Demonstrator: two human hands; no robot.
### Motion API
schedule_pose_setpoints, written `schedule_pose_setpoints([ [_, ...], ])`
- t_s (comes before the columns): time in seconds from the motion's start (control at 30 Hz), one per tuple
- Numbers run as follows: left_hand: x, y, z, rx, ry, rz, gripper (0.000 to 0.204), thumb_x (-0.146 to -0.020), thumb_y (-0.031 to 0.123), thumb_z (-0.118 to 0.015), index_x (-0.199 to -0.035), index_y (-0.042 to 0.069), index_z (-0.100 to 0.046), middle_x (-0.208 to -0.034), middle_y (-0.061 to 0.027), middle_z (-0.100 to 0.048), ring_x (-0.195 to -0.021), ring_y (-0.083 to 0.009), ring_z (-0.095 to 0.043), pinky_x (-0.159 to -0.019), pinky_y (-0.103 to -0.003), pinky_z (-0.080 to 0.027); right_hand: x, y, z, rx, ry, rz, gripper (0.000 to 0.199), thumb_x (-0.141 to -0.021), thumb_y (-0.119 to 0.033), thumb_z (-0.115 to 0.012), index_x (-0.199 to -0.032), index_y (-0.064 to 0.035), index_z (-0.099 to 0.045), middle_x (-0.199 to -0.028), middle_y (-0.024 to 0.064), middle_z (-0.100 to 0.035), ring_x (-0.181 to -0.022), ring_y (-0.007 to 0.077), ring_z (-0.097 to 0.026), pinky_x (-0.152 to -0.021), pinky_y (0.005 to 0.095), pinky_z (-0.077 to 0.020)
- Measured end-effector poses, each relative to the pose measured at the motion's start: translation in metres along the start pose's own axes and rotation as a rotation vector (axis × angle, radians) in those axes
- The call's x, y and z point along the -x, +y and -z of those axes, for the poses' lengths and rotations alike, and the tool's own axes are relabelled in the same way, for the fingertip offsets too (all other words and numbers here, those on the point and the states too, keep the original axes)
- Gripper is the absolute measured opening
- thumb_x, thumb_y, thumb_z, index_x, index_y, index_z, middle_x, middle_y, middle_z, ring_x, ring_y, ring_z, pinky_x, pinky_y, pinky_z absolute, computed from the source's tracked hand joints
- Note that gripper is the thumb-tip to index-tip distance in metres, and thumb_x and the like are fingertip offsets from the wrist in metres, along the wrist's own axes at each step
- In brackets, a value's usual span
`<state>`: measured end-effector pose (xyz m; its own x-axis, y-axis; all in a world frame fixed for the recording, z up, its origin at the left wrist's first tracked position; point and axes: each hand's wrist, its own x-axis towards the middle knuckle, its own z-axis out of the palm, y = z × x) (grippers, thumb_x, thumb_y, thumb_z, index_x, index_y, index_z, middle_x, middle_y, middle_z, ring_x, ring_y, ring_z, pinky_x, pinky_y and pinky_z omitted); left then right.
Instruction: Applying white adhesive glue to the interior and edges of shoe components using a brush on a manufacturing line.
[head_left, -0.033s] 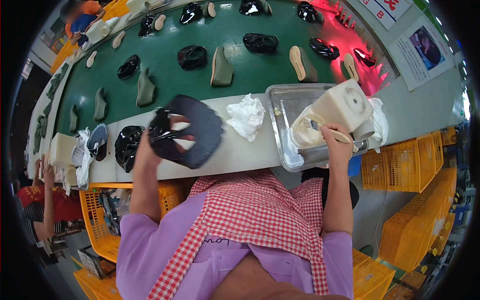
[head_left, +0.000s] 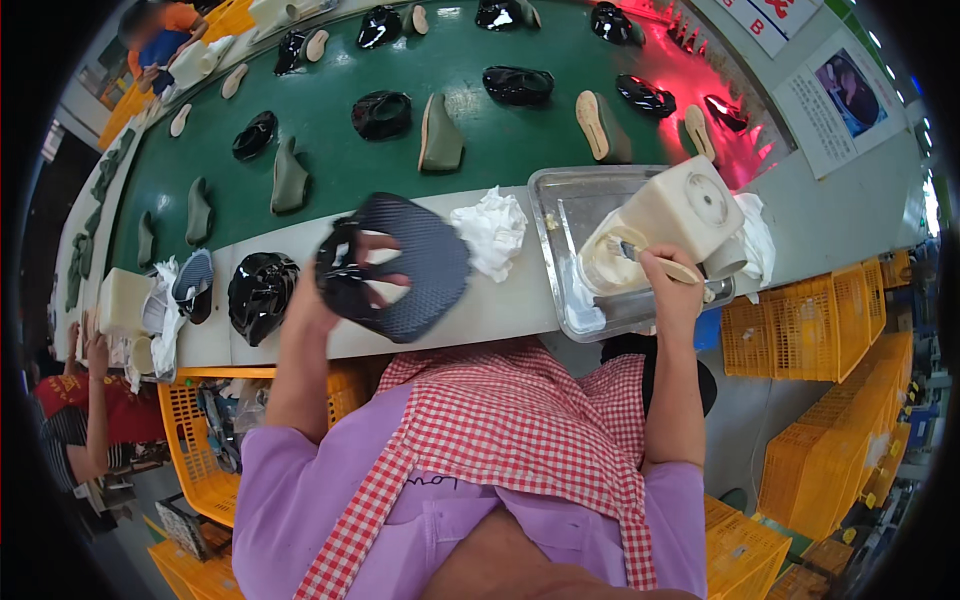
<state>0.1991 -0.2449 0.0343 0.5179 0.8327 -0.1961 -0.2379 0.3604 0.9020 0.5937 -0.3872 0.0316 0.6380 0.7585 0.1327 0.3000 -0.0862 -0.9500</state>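
My left hand (head_left: 314, 295) is closed on a glossy black shoe upper (head_left: 425, 270) with a dark blue-grey textured underside, held above the bench's near edge. Its fingers poke through the upper's opening, where pale patches show. My right hand (head_left: 670, 285) grips the pale handle of a brush (head_left: 683, 271). The brush head dips into the cut mouth of a cream plastic jug (head_left: 690, 205) lying tilted in a metal tray (head_left: 548, 200). White glue-like smears mark the tray floor. Another black upper (head_left: 262, 295) sits on the bench left of my left hand.
A crumpled white cloth (head_left: 490, 232) lies between my hands. Beyond, a green conveyor belt (head_left: 330, 105) carries several black uppers and green wedge soles (head_left: 440, 140), under red light at far right. Yellow crates (head_left: 780, 340) stand right and below. Co-workers (head_left: 165, 40) are at the left.
My left hand has carried the black shoe upper a little to the right, closer to the white cloth. My right hand and the brush stay almost in place.
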Motion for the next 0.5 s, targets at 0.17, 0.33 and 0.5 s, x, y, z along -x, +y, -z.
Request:
schedule_pose_setpoints([
  [0.17,-0.028,-0.054,-0.045,0.32,-0.303,0.368,0.025,-0.093,0.02,-0.052,-0.112,0.006,-0.055,-0.121,-0.0274,-0.055,-0.086,-0.0463,-0.066,-0.052,-0.043,-0.06,0.002,0.014,0.0,0.154,-0.038,0.139,0.008,-0.077,-0.008,-0.071,-0.082,-0.0024,-0.067,-0.078,0.0029,-0.066,-0.073,0.0144,-0.061,-0.068,0.0263,-0.0469],
  [0.33,-0.017,-0.053,-0.09,0.107,-0.519,0.55,0.035,-0.075,0.006,-0.067,-0.104,-0.012,-0.06,-0.107,-0.022,-0.062,-0.07,-0.0277,-0.068,-0.053,-0.034,-0.06,0.006,0.015,0.0,0.346,-0.124,0.347,0.007,-0.077,-0.006,-0.07,-0.083,-0.0025,-0.068,-0.08,0.0073,-0.067,-0.076,0.0189,-0.061,-0.071,0.0294,-0.0473],
  [0.5,-0.021,-0.056,-0.091,0.162,-0.632,0.626,0.046,-0.076,0.009,-0.068,-0.115,-0.011,-0.055,-0.112,-0.021,-0.061,-0.076,-0.0293,-0.068,-0.057,-0.031,-0.058,0.006,0.017,0.006,0.386,-0.223,0.388,0.008,-0.075,-0.007,-0.072,-0.083,-0.0061,-0.07,-0.081,0.0077,-0.068,-0.075,0.023,-0.062,-0.071,0.0312,-0.0486],
])
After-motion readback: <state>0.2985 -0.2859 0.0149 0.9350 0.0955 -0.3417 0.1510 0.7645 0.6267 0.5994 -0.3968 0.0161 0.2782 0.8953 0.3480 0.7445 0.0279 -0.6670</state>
